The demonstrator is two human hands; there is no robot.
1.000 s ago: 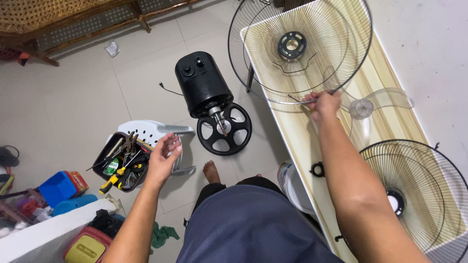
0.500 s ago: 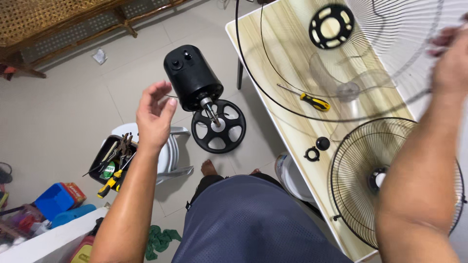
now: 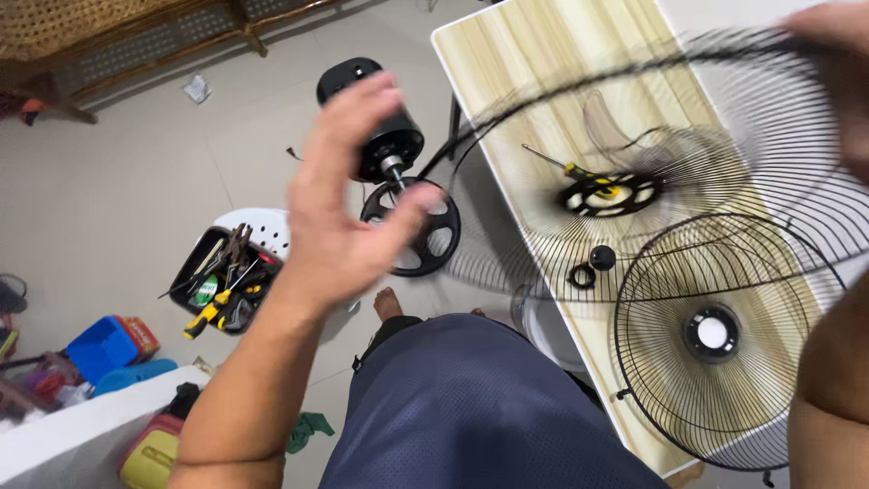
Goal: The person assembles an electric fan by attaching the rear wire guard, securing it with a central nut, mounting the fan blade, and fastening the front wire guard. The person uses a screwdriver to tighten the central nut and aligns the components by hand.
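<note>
Pinching the rim of the wire fan guard [image 3: 688, 136] above the table [image 3: 507, 54], my right hand [image 3: 837, 72] carries something light, springy, easily bent; left hand [image 3: 348, 204] open, empty.

Right hand [image 3: 837, 54] lifts a blurred wire fan guard [image 3: 688, 163] toward the open left hand [image 3: 348, 204].

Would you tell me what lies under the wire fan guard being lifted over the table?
Through the blurred lifted guard show a yellow-handled screwdriver, a clear fan blade and the wooden tabletop. The guard's dark hub covers whatever lies directly beneath it.
</note>
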